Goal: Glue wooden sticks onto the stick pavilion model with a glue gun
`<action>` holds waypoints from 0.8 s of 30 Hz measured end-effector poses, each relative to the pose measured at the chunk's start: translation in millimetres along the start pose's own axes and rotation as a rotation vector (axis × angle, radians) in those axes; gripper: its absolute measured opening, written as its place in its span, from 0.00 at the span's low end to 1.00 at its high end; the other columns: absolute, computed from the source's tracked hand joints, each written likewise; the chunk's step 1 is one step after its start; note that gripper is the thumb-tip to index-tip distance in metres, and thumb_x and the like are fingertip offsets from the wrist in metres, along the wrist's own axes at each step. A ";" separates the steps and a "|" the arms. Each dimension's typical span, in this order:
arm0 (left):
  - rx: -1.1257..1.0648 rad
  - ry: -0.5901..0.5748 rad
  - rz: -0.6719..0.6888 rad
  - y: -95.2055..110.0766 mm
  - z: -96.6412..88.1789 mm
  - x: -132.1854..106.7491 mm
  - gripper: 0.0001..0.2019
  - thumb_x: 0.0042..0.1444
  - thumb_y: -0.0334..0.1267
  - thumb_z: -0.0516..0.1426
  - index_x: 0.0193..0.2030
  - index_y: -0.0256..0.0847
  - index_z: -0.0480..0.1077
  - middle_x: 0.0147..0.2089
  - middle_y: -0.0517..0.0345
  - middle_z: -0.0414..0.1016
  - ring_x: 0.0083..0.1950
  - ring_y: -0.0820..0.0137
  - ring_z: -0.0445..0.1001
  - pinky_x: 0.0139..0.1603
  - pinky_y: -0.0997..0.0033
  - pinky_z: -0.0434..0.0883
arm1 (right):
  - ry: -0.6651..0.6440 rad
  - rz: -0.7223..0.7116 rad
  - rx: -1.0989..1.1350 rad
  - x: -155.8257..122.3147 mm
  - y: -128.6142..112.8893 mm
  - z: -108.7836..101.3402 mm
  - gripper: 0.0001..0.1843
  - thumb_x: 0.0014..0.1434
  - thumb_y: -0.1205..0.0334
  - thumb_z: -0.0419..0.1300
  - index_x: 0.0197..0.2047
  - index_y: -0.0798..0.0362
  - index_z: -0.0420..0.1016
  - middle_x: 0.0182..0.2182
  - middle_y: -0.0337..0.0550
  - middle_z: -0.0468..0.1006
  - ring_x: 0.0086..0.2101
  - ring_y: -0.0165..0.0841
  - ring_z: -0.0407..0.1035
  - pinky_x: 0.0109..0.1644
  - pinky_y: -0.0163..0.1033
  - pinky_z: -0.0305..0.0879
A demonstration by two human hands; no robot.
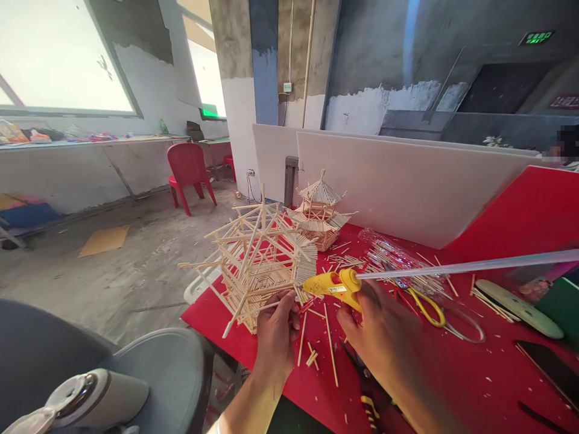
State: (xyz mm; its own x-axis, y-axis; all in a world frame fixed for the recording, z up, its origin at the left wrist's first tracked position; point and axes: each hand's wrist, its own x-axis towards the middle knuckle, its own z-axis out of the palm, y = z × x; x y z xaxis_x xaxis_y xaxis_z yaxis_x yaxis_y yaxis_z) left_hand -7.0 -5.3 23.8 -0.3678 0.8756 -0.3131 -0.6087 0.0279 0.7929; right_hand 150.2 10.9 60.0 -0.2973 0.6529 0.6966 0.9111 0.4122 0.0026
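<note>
My left hand (275, 334) is closed, its fingertips pinching a thin wooden stick at the lower edge of a stick-built roof frame (256, 259) that lies tilted on the red table (452, 380). My right hand (384, 334) grips a yellow hot glue gun (332, 283) whose nozzle points left at the frame. A long clear glue stick (474, 265) juts from the back of the gun to the right.
A finished small stick pagoda (319, 211) stands behind the frame. Loose sticks (332, 349), a clear bag of sticks (393, 256), yellow-handled scissors (427, 304) and a phone (549, 364) lie on the table. White boards (407, 187) wall the far edge. A grey stool (167, 374) with a flask (97, 398) stands at lower left.
</note>
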 end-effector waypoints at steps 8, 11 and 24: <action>-0.062 0.004 -0.067 3.7 4.2 -2.4 0.17 0.39 0.42 0.70 0.27 0.39 0.67 0.20 0.69 0.65 0.16 0.82 0.58 0.14 0.82 0.50 | 0.001 0.004 0.012 1.6 -1.0 -0.1 0.07 0.58 0.64 0.54 0.40 0.52 0.70 0.32 0.41 0.77 0.25 0.32 0.70 0.28 0.38 0.57; -0.067 0.006 -0.083 4.2 4.0 -1.7 0.16 0.39 0.41 0.70 0.28 0.39 0.68 0.19 0.69 0.65 0.16 0.82 0.58 0.13 0.82 0.49 | -0.009 0.009 0.021 0.9 -0.5 -0.3 0.06 0.58 0.64 0.54 0.39 0.52 0.70 0.32 0.40 0.77 0.26 0.33 0.70 0.28 0.38 0.57; -0.066 0.016 -0.076 3.2 3.2 1.5 0.17 0.39 0.41 0.71 0.28 0.38 0.68 0.19 0.68 0.65 0.16 0.83 0.57 0.13 0.83 0.49 | 0.000 0.016 0.012 1.2 -2.0 -1.0 0.09 0.58 0.65 0.55 0.42 0.51 0.71 0.34 0.40 0.78 0.28 0.33 0.72 0.30 0.38 0.59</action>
State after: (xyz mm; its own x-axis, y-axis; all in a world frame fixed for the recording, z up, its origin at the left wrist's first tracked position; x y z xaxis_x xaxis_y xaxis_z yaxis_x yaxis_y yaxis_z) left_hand -7.2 -2.4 27.6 -0.3302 0.8642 -0.3797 -0.6800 0.0613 0.7306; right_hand 148.4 10.2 61.5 -0.2830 0.6592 0.6967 0.9121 0.4096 -0.0171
